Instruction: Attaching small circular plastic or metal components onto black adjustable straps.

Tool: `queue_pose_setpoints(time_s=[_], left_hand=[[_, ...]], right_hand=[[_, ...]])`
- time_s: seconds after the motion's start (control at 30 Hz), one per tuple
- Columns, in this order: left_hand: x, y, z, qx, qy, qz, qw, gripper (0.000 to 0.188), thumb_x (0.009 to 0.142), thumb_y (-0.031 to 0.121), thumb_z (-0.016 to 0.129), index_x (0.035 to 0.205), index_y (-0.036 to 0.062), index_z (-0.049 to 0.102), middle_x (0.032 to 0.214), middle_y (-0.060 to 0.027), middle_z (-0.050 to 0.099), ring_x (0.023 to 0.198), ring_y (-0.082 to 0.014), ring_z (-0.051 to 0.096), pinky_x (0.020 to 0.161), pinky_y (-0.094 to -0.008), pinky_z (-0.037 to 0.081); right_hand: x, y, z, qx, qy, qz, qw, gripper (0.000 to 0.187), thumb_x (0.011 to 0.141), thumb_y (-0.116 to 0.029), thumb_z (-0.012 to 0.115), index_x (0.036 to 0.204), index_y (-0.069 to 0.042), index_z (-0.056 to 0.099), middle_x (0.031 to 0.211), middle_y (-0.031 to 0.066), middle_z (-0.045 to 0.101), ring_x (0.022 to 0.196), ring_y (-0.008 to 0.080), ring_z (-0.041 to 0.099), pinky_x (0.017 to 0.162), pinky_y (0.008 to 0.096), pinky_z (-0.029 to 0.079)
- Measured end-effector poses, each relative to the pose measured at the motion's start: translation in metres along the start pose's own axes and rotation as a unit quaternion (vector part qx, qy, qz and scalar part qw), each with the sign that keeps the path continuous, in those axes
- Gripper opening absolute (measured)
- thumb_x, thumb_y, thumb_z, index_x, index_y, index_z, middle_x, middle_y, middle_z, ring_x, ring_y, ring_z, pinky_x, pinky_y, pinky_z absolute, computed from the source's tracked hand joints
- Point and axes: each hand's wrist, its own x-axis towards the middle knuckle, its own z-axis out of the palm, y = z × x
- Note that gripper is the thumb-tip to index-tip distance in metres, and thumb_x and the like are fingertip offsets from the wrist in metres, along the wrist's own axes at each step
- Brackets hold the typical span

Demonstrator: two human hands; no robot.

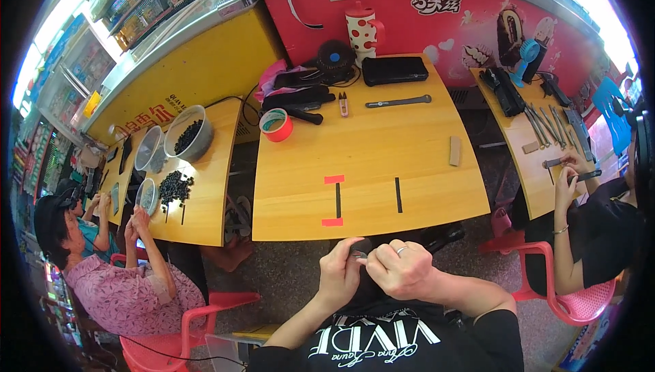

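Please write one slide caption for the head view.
Left hand and right hand meet at a small dark object beside a brown table.

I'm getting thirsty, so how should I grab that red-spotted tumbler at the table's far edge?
Probably by its red handle, coming from the right: the tumbler stands upright with its handle on that side, while a round black device crowds its lower left.

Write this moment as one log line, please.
left hand: holding small dark object | right hand: curled beside it | table: tape roll, black case
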Motion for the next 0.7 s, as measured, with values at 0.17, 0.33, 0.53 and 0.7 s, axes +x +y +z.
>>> queue_pose_setpoints(time_s=[0.17, 0.33, 0.53, 0.7], left_hand=[[0.008, -0.008, -0.02, -0.618, -0.18, -0.229, 0.73, 0.043, 0.088, 0.001, 0.054, 0.13, -0.0062, 0.047, 0.107, -0.0102, 0.06, 0.091, -0.0191, 0.063, 0.081, -0.0337, 0.052], [0.01, -0.022, -0.024, -0.653, -0.212, -0.228, 0.69, 0.036, 0.093, 0.012, 0.057, 0.123, -0.007, 0.052, 0.104, -0.01, 0.06, 0.091, -0.018, 0.062, 0.083, -0.0338, 0.052], [0.004, -0.019, -0.016, -0.589, -0.167, -0.205, 0.763, 0.021, 0.092, 0.015, 0.061, 0.101, -0.0034, 0.057, 0.1, -0.0093, 0.059, 0.09, -0.0174, 0.06, 0.084, -0.0307, 0.048], [-0.007, -0.015, -0.016, -0.564, -0.102, -0.15, 0.805, 0.017, 0.093, 0.015, 0.059, 0.085, 0.0002, 0.056, 0.091, -0.0097, 0.059, 0.086, -0.0186, 0.06, 0.087, -0.0352, 0.047]], right_hand=[[-0.006, 0.006, 0.003, 0.119, 0.002, 0.02, 0.993, 0.019, 0.074, -0.022, 0.066, 0.067, -0.011, 0.053, 0.063, 0.0018, 0.044, 0.053, 0.0138, 0.051, 0.043, 0.0276, 0.036], [-0.001, 0.013, -0.002, 0.166, -0.045, -0.011, 0.985, 0.018, 0.074, -0.022, 0.067, 0.07, -0.01, 0.054, 0.064, 0.0016, 0.045, 0.055, 0.0147, 0.053, 0.044, 0.0284, 0.039], [-0.004, 0.012, -0.001, 0.174, -0.072, -0.028, 0.982, 0.02, 0.077, -0.023, 0.067, 0.069, -0.011, 0.053, 0.064, 0.0007, 0.045, 0.054, 0.0141, 0.053, 0.043, 0.0279, 0.038], [-0.009, 0.001, -0.002, 0.169, -0.029, -0.054, 0.984, 0.025, 0.075, -0.022, 0.07, 0.063, -0.013, 0.05, 0.061, -0.001, 0.044, 0.05, 0.0118, 0.05, 0.039, 0.0261, 0.036]])
